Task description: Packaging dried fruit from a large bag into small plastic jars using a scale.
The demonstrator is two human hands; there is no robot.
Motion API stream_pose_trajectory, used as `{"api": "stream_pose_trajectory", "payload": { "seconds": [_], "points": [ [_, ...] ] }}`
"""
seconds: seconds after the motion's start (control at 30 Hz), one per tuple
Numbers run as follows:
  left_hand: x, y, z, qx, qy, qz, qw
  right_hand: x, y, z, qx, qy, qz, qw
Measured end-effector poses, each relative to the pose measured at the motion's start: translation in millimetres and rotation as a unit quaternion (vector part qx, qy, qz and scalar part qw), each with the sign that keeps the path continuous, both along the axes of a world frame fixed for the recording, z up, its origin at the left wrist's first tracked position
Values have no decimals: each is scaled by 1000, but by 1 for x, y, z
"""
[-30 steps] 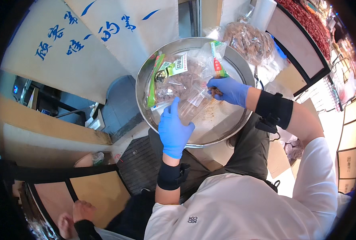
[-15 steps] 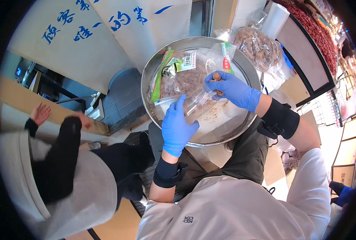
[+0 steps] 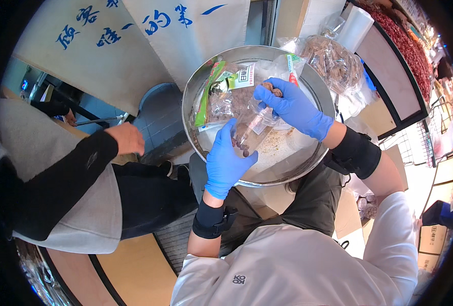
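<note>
A clear plastic jar (image 3: 257,127) lies tilted in my left hand (image 3: 224,162), whose gloved fingers wrap its lower end. A few small dark brown pieces (image 3: 245,151) show inside near the jar's bottom. At the jar's mouth, my right hand (image 3: 302,113), also in a blue glove, is closed around several round, wrinkled brown dried fruits (image 3: 273,91). Just beyond the hands, a clear bag with a green edge (image 3: 221,104) holds more brown pieces in a round metal pan (image 3: 187,115). Another clear bag with a green and red label (image 3: 291,69) lies at the pan's far right.
Brown crumbs (image 3: 275,143) are scattered over the pan's floor. A large clear bag of brown dried goods (image 3: 333,61) and a white plastic roll (image 3: 356,28) stand beyond it. To the left is a person in a grey vest (image 3: 68,204); a pale curtain (image 3: 185,35) hangs ahead.
My right hand has shifted slightly over the jar's mouth, and small brown pieces now show inside the jar. The person at left has moved forward, an arm reaching toward the middle.
</note>
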State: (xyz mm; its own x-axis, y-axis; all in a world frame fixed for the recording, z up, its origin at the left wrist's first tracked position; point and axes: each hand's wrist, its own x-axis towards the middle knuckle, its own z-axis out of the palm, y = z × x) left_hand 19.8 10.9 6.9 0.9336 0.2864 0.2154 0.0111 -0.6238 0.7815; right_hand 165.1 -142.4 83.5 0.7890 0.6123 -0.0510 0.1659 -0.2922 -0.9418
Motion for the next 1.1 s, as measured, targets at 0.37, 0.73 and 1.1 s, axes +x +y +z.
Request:
{"api": "stream_pose_trajectory", "payload": {
  "seconds": [0.37, 0.73, 1.1],
  "points": [
    [-3, 1, 3, -61, -30, -34, 997, -21, 1, 22, 88, -102, 61, 989],
    [-3, 1, 2, -107, -18, -50, 993, -26, 16, 9, 184, -60, -21, 981],
    [-3, 2, -2, -148, -8, -61, 987, -17, 12, 23, 281, -27, 5, 959]
  ]
}}
